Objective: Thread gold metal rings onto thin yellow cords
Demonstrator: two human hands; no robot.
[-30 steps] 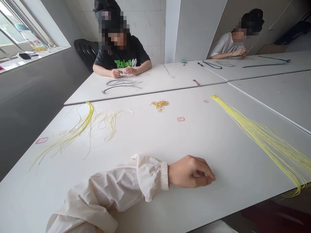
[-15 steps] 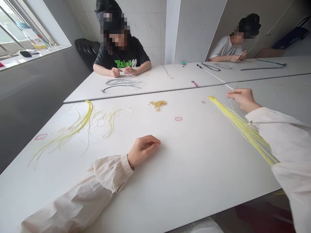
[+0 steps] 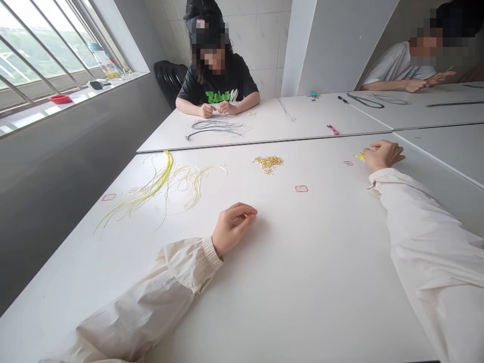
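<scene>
My left hand point(image 3: 233, 228) rests on the white table with its fingers curled and the thumb near the fingertips; I see nothing in it. Far to the right, my right hand point(image 3: 383, 155) is bent over the end of a yellow cord bundle point(image 3: 360, 156). Its fingers are curled, and what they hold, if anything, is hidden. Only a short yellow tip shows beside the hand; my hand and sleeve hide the rest. Beyond my left hand lies a pile of small gold-coloured pieces point(image 3: 269, 162).
Loose yellow cords point(image 3: 162, 176) spread over the table's left part. Small red-outlined marks point(image 3: 301, 189) are on the tabletop point(image 3: 302, 282). Across the seam, a person point(image 3: 217, 75) works by grey cords point(image 3: 215, 127); pink snippers point(image 3: 332, 129) lie there. Another person point(image 3: 397, 65) sits at far right.
The view has swung left. My right hand has come over the end of the yellow bundle, and my arm now covers its strands. My left hand keeps its curled pose on the table.
</scene>
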